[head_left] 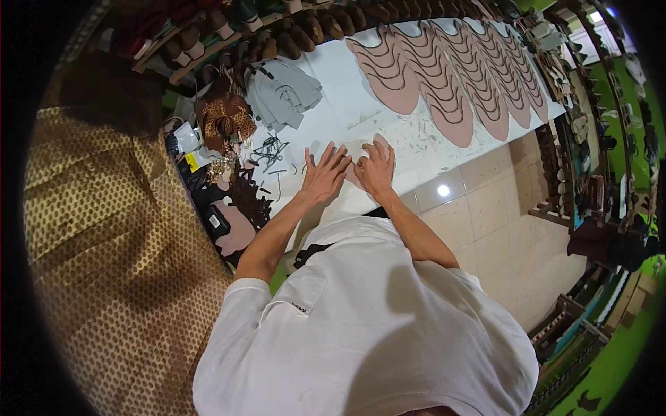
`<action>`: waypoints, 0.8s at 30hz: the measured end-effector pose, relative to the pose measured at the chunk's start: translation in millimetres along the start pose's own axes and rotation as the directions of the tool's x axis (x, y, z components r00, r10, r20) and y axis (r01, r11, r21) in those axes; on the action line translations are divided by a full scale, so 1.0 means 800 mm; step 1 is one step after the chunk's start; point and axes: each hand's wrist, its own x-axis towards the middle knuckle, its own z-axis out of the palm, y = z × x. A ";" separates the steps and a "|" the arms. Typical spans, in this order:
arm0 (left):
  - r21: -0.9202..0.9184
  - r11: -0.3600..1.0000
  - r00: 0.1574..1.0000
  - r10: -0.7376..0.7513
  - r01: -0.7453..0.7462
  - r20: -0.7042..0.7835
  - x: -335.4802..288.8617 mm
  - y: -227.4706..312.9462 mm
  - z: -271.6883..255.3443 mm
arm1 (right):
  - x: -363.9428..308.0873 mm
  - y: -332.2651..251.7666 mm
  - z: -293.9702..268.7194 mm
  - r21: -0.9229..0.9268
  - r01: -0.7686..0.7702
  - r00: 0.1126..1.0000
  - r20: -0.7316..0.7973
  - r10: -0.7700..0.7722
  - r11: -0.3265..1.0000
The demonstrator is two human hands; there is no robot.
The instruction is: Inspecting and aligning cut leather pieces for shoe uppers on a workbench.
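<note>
On the white worktable [333,69], a pink shoe insole piece [353,177] lies beneath my two hands, its ends showing past my fingers. My left hand [325,175] is flat with its fingers spread, the fingertips by the insole's left edge. Bent fingers of my right hand [374,166] press down on the insole and grip its right side. The two hands nearly touch at the thumb of the right one. Most of the insole is covered by them. Beyond, overlapping pink insoles with dark curved edges [399,83] lie in several long rows.
Grey cut pieces [281,93] are fanned out at the far left of the table. Thin dark strips [269,151], leopard-print material [225,118] and dark scraps [250,197] lie nearer. Patterned gold sheeting [118,263] fills the left. Wooden shoe lasts [298,41] line the back; racks [579,139] stand right.
</note>
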 end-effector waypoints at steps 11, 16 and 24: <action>-0.173 0.985 0.991 -0.038 0.015 -0.129 -0.001 0.009 0.005 | -0.049 0.028 -0.004 0.171 -0.050 0.991 -0.112 0.070 0.984; -0.120 0.993 0.998 0.013 -0.019 -0.056 -0.002 0.010 0.017 | -0.046 0.027 -0.007 0.185 -0.077 0.993 -0.077 0.092 0.980; -0.124 0.992 0.999 -0.028 0.025 -0.018 -0.002 0.008 0.020 | -0.036 0.021 -0.023 0.219 -0.036 0.994 -0.092 0.058 0.975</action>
